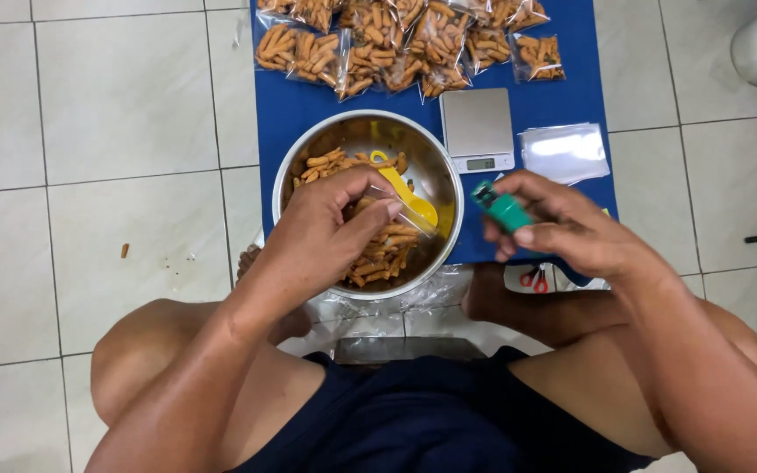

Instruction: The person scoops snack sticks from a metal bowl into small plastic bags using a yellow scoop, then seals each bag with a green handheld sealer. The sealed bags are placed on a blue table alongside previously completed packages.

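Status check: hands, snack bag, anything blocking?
Left hand pinching clear bag over steel bowl. Right hand gripping green lighter, near bag, apart. Yellow scoop in bowl behind bag; nothing between.

Clear snack bags (pixel 396 44) above grey scale screen (pixel 481 163)

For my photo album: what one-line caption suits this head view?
Seated on tile, left hand holds a clear bag over a steel bowl of snack sticks; right hand grips a green lighter.
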